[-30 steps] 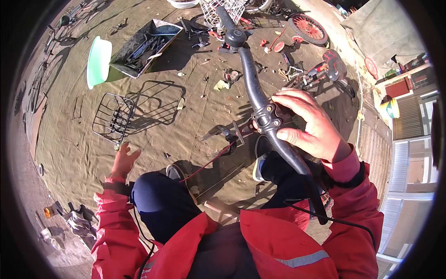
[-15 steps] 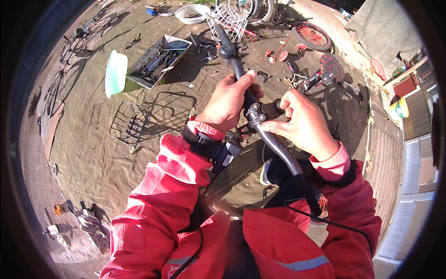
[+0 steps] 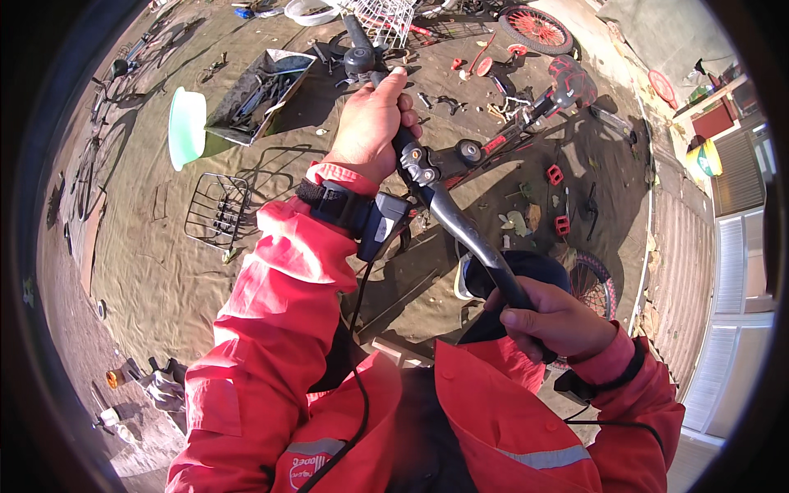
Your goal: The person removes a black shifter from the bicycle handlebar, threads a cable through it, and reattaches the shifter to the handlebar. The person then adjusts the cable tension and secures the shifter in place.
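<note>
The black handlebar lies slantwise in the scene, from the far left toward the near right, and both hands of the person are on it. The left hand is grasping its farther part: the fingers are bent around the bar and their tips show on its right side, while the thumb lies along the top and points toward a round black bell, which sits on the bar just beyond this hand. The right hand is closed around the near end; there the bar passes between the thumb, laid across its top, and the other fingers, which are partly hidden, and a short piece of the end comes out below the hand. Between the two hands, nearer to the left one, the stem clamp with bolts encloses the bar, apart from all fingers. To the right of it and farther is a black and red saddle. At the left, well apart from the hands, a black wire rack rests on the brown ground cloth, and farther away stand a pale green basin and an open box of tools.
</note>
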Demonstrator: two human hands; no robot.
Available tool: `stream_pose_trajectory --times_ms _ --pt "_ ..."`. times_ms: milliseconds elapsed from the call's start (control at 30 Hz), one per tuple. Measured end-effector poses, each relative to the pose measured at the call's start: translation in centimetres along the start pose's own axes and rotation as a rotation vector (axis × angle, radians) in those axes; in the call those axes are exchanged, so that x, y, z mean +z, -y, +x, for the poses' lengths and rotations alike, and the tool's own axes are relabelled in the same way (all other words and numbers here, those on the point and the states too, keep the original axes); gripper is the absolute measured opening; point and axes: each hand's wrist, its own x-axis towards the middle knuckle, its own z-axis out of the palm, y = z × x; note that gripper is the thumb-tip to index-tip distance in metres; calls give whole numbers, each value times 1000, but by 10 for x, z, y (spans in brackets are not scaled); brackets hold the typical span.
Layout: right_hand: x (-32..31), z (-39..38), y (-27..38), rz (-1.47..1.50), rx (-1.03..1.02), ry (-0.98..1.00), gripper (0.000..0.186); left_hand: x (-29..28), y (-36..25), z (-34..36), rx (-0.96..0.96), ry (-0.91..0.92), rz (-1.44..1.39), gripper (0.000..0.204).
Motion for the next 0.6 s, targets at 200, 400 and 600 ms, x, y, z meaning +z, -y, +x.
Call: stream_pose_trajectory --times_ms 200,400,600 --pt "9 6 -2 -294 -185 -184 22 -4 -1 1 16 -8 -47 20" --pt "15 8 -4 -431 -228 -265 21 -7 0 4 21 36 -65 19" --pt "13 9 1 -38 6 -157 19 -1 -4 4 28 -16 55 21"
